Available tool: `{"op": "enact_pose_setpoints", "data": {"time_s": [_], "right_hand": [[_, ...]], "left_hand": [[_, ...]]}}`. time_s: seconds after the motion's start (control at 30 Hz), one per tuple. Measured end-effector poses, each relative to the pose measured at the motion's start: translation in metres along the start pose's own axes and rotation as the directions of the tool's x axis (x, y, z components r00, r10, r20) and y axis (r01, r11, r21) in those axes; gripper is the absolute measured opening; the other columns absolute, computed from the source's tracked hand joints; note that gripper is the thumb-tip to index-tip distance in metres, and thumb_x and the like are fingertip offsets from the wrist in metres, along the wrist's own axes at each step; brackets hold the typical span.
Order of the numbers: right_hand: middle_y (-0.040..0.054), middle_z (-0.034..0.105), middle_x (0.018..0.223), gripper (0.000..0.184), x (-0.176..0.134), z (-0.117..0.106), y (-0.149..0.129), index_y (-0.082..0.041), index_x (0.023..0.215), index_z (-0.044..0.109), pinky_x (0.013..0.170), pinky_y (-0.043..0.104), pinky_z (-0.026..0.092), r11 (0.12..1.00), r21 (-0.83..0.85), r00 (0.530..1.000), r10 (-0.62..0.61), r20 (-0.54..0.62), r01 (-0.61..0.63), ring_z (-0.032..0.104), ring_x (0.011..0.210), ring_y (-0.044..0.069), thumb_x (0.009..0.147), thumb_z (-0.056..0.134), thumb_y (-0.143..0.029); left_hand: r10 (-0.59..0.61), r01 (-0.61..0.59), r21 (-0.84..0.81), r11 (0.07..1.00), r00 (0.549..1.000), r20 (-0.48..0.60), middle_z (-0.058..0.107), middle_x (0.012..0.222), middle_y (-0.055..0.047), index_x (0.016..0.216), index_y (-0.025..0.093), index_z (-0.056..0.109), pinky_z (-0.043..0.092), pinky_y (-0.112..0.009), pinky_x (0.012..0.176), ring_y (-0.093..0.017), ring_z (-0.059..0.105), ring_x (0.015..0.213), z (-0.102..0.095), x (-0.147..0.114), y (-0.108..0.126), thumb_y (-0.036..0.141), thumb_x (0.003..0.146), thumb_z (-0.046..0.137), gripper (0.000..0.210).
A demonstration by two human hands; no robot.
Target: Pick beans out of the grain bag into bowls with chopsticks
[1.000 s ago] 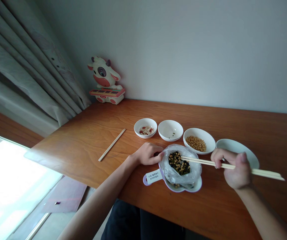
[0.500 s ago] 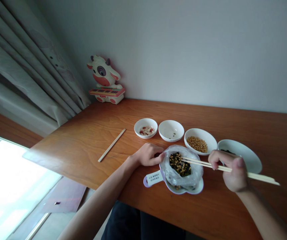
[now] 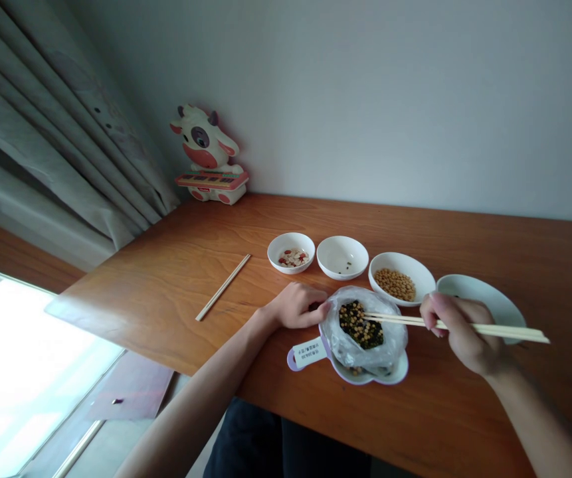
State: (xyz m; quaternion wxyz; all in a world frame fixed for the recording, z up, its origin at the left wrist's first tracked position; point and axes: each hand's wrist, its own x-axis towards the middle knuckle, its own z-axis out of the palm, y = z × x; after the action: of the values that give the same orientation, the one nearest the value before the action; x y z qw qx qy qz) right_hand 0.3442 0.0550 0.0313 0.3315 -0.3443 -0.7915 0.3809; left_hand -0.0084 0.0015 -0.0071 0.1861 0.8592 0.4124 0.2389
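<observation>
My right hand (image 3: 468, 332) grips a pair of pale wooden chopsticks (image 3: 402, 320). Their tips are in a mix of yellow beans and dark green bits (image 3: 360, 326) inside a clear plastic bag (image 3: 389, 346). The bag sits open in a white, purple-edged dish (image 3: 396, 378) whose handle carries a printed label (image 3: 309, 352). My left hand (image 3: 298, 307) rests on the table with curled fingers, thumb and forefinger closed at the bag's left edge. Whether the tips hold a bean is too small to tell.
Behind the dish stand white bowls: one with red and pale pieces (image 3: 290, 265), one with a few green bits (image 3: 341, 249), one of yellow beans (image 3: 394, 284), and one partly hidden (image 3: 495, 299). Another chopstick pair (image 3: 223, 287) lies left. A cow toy (image 3: 210, 156) stands by the wall.
My right hand has shifted slightly, and the chopsticks lie flatter, their rear ends higher. The tips stay in the bag. My left hand keeps its place.
</observation>
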Motion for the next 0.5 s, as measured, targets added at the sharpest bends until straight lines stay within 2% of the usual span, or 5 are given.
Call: {"op": "enact_pose_setpoints", "data": {"time_s": [0.17,0.23,0.37,0.5], "right_hand": [[0.0036,0.066,0.068,0.042,0.0,-0.015,-0.003,-0.022,0.081,0.07,0.063,0.032,0.049,0.981,-0.099,0.976,0.179,0.121,-0.167,0.062,0.065,0.019,0.103,0.054,-0.054],[0.0046,0.067,0.072,0.042,0.001,-0.02,-0.004,-0.022,0.08,0.069,0.065,0.033,0.049,0.98,-0.119,0.971,0.177,0.161,-0.159,0.063,0.069,0.02,0.103,0.055,-0.054],[0.0028,0.06,0.071,0.043,0.002,-0.025,-0.006,-0.023,0.075,0.064,0.065,0.032,0.044,0.982,-0.14,0.965,0.151,0.214,-0.123,0.056,0.069,0.018,0.103,0.054,-0.055],[0.0043,0.061,0.072,0.052,0.0,-0.025,-0.001,-0.024,0.079,0.066,0.065,0.033,0.045,0.986,-0.004,0.953,0.165,0.252,-0.169,0.057,0.069,0.019,0.108,0.036,-0.055]], "left_hand": [[-0.008,0.008,0.006,1.0,1.0,0.001,0.056,0.066,-0.001,0.073,0.018,0.05,0.031,-0.027,0.056,-0.011,0.044,0.056,0.0,0.0,0.0,0.045,0.109,0.038,0.047],[-0.013,0.013,0.012,1.0,1.0,0.002,0.058,0.067,-0.002,0.073,0.018,0.052,0.031,-0.027,0.056,-0.011,0.045,0.056,-0.001,0.0,0.001,0.045,0.109,0.037,0.048],[-0.005,0.005,0.0,1.0,1.0,0.008,0.059,0.067,-0.002,0.074,0.017,0.053,0.032,-0.027,0.056,-0.011,0.045,0.056,-0.002,0.001,0.003,0.045,0.109,0.037,0.048],[0.001,-0.001,-0.009,1.0,1.0,0.004,0.057,0.066,-0.001,0.072,0.017,0.052,0.032,-0.027,0.056,-0.011,0.043,0.056,-0.003,0.001,0.003,0.043,0.109,0.038,0.047]]}}
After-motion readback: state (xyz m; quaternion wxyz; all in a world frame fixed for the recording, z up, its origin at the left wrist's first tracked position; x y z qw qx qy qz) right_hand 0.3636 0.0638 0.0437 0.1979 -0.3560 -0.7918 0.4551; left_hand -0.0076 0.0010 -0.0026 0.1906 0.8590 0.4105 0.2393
